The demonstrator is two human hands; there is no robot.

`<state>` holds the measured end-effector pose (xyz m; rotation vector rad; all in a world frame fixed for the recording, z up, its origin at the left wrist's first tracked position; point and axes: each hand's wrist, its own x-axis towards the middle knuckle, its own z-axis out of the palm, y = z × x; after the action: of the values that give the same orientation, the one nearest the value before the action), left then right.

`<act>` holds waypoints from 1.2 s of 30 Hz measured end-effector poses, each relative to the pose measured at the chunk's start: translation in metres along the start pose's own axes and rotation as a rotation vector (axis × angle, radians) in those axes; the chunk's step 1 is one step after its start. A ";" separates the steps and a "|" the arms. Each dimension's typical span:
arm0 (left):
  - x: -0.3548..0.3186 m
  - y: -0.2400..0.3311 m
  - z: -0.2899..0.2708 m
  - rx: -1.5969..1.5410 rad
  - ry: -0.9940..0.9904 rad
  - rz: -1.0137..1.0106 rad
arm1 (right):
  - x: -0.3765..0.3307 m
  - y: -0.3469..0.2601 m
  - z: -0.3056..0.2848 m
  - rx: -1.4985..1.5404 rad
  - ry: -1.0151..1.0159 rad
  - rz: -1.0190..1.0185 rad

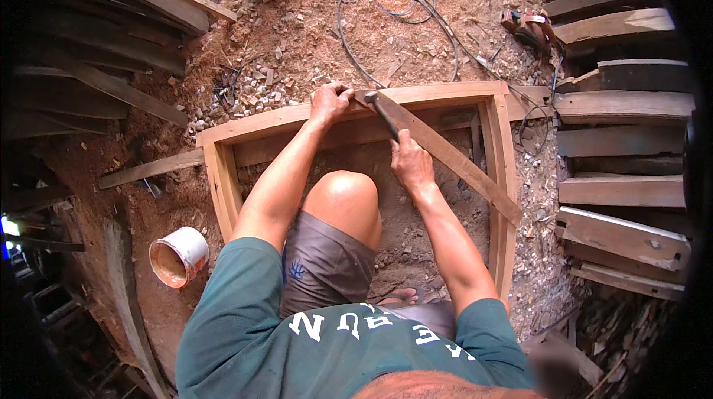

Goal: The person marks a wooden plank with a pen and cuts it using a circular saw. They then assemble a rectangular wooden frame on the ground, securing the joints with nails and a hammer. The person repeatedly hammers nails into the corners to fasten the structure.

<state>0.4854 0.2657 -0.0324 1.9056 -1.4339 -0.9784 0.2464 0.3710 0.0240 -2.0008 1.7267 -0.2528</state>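
My right hand (412,159) is wrapped round the dark handle of a hammer (384,118). The hammer's head is over the upper end of a diagonal wooden strip (445,148), which runs across the corner of a wooden frame (256,125). On the frame's far rail, just left of that end, sits my left hand (329,105). Its fingers are curled and pinched together; whatever they hold is too small to make out. The strip's lower end crosses the frame's right side. My bent knee is inside the frame.
A white bucket (179,257) tilts on the dirt at left. Stacked timber (620,105) lines the right, and more boards (126,35) lean at upper left. Cables (416,1) snake over sawdust beyond the frame, near a red power tool (530,30).
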 end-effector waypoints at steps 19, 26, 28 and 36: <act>0.006 -0.007 -0.003 -0.001 0.021 -0.038 | -0.012 -0.023 0.011 0.104 0.060 0.089; -0.007 -0.005 -0.002 0.068 0.054 0.047 | -0.042 -0.002 0.011 0.142 0.087 0.089; 0.005 -0.006 -0.005 0.040 0.028 0.010 | -0.001 -0.020 0.008 0.060 0.028 0.091; -0.001 -0.009 0.001 0.035 0.068 0.045 | -0.023 -0.003 0.013 0.164 0.074 0.078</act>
<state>0.4895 0.2691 -0.0397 1.9043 -1.4573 -0.8651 0.2506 0.3961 0.0182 -1.8237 1.7644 -0.4326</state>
